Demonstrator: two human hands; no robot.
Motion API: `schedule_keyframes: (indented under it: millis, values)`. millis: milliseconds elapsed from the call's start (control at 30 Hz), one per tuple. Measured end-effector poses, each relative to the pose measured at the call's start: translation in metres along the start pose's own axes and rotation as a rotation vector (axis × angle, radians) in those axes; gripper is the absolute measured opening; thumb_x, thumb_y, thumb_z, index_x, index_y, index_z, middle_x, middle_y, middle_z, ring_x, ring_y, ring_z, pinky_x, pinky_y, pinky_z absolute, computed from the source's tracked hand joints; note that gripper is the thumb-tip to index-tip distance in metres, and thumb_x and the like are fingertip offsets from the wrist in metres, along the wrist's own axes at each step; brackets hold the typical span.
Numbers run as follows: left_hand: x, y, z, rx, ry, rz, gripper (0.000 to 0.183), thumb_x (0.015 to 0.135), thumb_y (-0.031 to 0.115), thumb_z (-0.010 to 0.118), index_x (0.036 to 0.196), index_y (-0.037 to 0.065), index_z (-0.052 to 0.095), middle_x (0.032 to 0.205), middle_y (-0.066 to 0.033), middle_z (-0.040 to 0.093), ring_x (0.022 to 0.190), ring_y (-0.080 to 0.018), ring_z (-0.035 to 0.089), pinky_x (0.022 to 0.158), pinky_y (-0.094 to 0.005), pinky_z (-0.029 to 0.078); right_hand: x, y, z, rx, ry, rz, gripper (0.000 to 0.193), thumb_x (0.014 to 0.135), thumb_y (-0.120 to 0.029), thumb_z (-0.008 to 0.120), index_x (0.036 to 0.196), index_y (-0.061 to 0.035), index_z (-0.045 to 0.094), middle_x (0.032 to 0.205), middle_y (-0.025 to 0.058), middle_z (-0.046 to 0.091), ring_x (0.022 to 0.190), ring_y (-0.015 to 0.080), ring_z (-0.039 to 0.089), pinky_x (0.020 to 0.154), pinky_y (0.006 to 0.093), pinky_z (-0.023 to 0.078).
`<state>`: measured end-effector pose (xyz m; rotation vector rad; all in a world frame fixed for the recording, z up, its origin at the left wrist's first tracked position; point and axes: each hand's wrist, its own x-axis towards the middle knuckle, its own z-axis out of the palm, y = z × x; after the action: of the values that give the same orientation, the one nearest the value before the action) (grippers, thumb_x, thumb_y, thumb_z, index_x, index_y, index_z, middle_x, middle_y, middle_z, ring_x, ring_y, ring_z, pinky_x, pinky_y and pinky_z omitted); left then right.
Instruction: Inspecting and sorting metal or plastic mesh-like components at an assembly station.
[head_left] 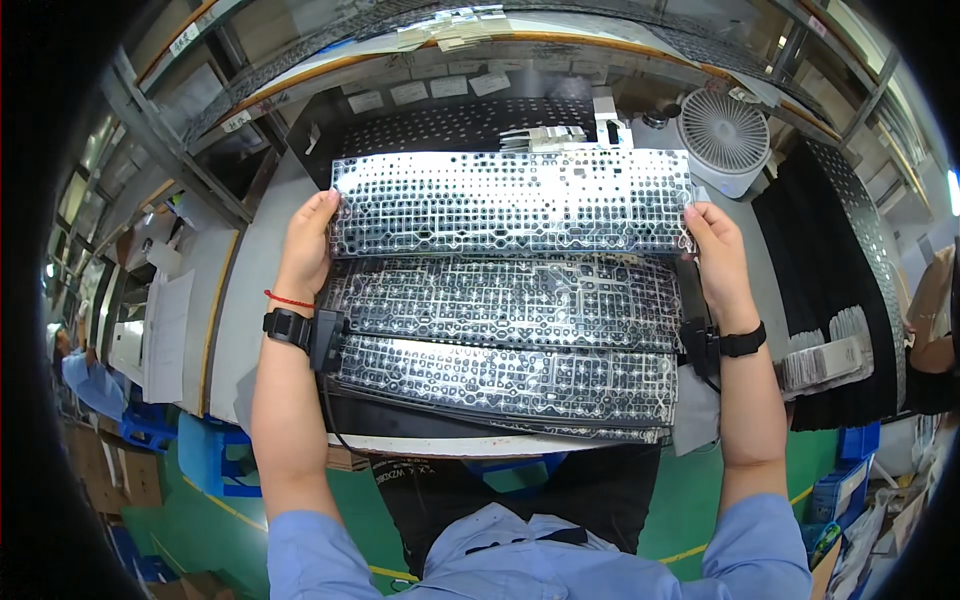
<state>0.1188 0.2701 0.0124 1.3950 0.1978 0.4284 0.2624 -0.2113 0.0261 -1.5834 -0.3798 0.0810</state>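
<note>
Between my two hands a keyboard membrane sheet [510, 208] is held out flat, shiny and covered with a grid of dark dots and printed traces. My left hand [308, 248] pinches its left edge, thumb on top. At the right edge, my right hand [718, 250] grips it near the lower corner. Closer to me lie more keyboard membrane sheets [505, 385] in overlapping layers on the table, and the held one covers part of what is behind it. Both wrists carry black straps with small black boxes and cables.
A round grey fan [724, 135] stands at the back right. Behind the held sheet are a perforated black panel [420, 128] and a metal bracket [607, 120]. Black sheets [815, 270] and a clear-wrapped bundle [828, 358] lie on the right. An overhead shelf [330, 82] crosses the far side.
</note>
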Motion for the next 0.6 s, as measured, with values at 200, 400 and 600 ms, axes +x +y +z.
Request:
schedule_keyframes:
  millis: [200,400,600]
  values:
    - [0.000,0.003,-0.005,0.032,0.030,0.008,0.022,0.102,0.024,0.051,0.103,0.005,0.062,0.074,0.0028,0.059,0.061,-0.0053,0.051,0.058,-0.0202,0.042,-0.001,-0.004,0.001,0.125,0.021,-0.029,0.018,0.100,-0.023,0.057,0.098,-0.0066,0.064,0.075,-0.0067,0.061,0.060,-0.0011,0.049,0.051,0.0157,0.034]
    - [0.001,0.000,-0.012,-0.047,-0.054,0.091,0.028,0.103,0.033,0.050,0.099,0.009,0.061,0.063,0.0051,0.048,0.051,-0.0053,0.041,0.048,-0.0184,0.031,-0.001,0.000,-0.006,0.114,0.086,-0.121,0.022,0.100,-0.025,0.057,0.100,-0.0043,0.063,0.075,-0.0047,0.060,0.054,0.0011,0.047,0.052,0.0171,0.035]
    - [-0.008,0.011,0.016,-0.105,0.103,0.041,0.026,0.103,0.027,0.049,0.112,0.005,0.061,0.087,0.0000,0.065,0.070,-0.0067,0.061,0.055,-0.0176,0.043,0.002,0.005,-0.011,0.176,0.086,-0.195,0.020,0.100,-0.023,0.057,0.102,-0.0035,0.062,0.078,-0.0020,0.062,0.064,0.0027,0.052,0.057,0.0190,0.040]
